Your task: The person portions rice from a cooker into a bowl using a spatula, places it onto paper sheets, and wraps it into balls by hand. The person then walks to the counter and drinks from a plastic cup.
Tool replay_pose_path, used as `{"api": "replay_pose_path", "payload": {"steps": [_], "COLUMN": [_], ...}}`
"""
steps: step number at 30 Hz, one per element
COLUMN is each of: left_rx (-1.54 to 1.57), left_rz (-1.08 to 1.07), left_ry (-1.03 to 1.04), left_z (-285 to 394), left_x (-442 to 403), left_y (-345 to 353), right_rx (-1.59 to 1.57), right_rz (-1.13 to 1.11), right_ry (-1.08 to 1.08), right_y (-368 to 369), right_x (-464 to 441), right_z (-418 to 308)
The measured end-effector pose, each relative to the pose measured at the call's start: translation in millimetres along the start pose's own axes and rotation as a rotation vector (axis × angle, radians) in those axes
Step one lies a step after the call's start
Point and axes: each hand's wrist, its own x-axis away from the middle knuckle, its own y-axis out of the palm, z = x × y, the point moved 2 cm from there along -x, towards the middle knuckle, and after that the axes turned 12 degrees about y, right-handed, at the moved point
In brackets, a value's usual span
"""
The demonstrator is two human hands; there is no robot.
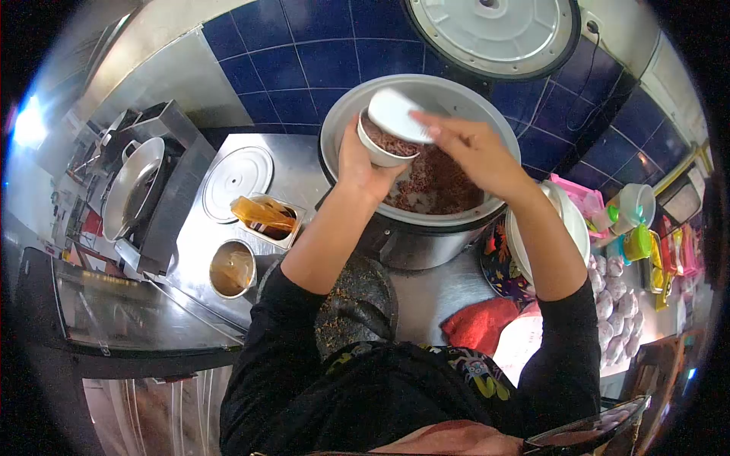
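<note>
Over the large rice cooker [334,114], my left hand [361,166] is wrapped round a small white bowl [388,157]. Reddish-brown rice [386,140] fills the bowl. My right hand [479,156] grips a flat white rice paddle [395,115], slightly smeared by motion, held across the top of the bowl; I cannot tell whether it presses on the rice. More of the same dark rice [445,186] lies in the cooker below, partly behind my right hand. The cooker's round lid [494,30] stands raised at the back.
Left of the cooker are a flat metal lid [239,178], a rectangular container [293,228] with a brown-yellow packet, and a metal cup [232,270]. A stone mortar [372,296] sits close to my body. A red cloth [479,327] and white tub [574,216] are at right.
</note>
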Motion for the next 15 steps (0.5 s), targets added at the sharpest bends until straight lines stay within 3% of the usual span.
{"api": "replay_pose_path", "payload": {"steps": [1, 6, 9, 12, 14, 15], "left_rx": [0.037, 0.018, -0.058, -0.062, 0.019, 0.056], "left_rz": [0.008, -0.106, -0.086, -0.067, -0.061, -0.06], "left_ry": [-0.029, -0.046, 0.047, 0.104, 0.13, 0.14], "left_z": [-0.4, -2.9, 2.3, 7.3, 7.8, 8.4], "left_x": [1.4, -6.0, 8.3, 8.5, 9.6, 8.6], "left_y": [3.5, -7.3, -1.9, 1.0, 2.9, 4.0], "right_rx": [-0.023, 0.317, 0.414, 0.431, 0.36, 0.295], "right_rz": [0.049, -0.095, -0.181, -0.104, -0.147, -0.196], "right_ry": [-0.071, 0.032, 0.25, -0.143, -0.167, -0.064], "right_y": [-5.1, 0.5, -2.6, -3.3, -12.9, -26.1], "right_x": [-1.5, 0.7, -3.7, -20.0, -32.5, -38.7], "right_z": [-3.4, 15.0, -3.7, 12.7, 11.0, 1.2]}}
